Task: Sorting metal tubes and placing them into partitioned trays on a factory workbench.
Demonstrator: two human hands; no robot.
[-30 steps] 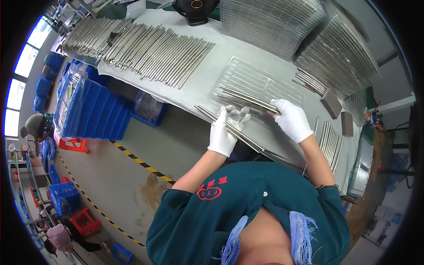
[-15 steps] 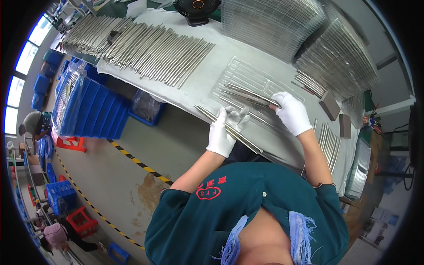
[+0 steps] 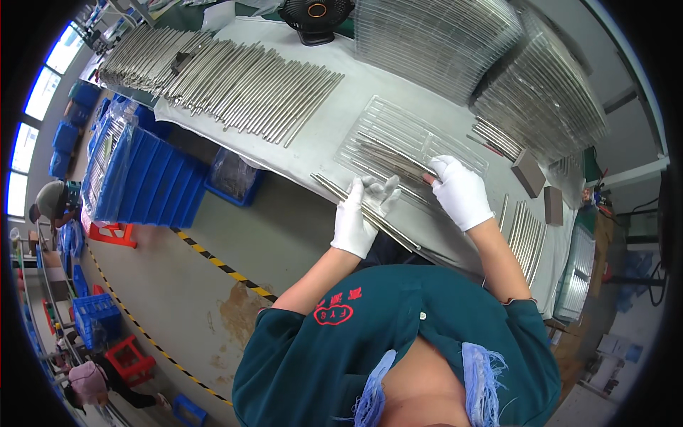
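Observation:
My left hand [image 3: 354, 220], in a white glove, is closed around a few slim metal rods [image 3: 393, 231] that slant across its palm. Its fingers point up toward the clear plastic tray [image 3: 377, 112] on the table. My right hand [image 3: 461, 193], also gloved in white with a bare fingertip showing, pinches the near end of a metal rod [image 3: 391, 153] over that tray. Several more rods lie beneath it, partly blurred, so I cannot tell which of them the hand holds. The fingers' undersides are hidden.
A long row of metal rods [image 3: 242, 85] covers the table's left side. Tall stacks of clear trays [image 3: 434, 43] stand at the back, near a black fan [image 3: 315, 18]. At right are grey blocks [image 3: 528, 174] and more rods [image 3: 525, 231]. Blue crates [image 3: 153, 174] sit on the floor.
My right hand has shifted slightly left and nearer to me, with the rod end in its fingers. My left hand stays almost in place, its fingers a little more raised around the rods.

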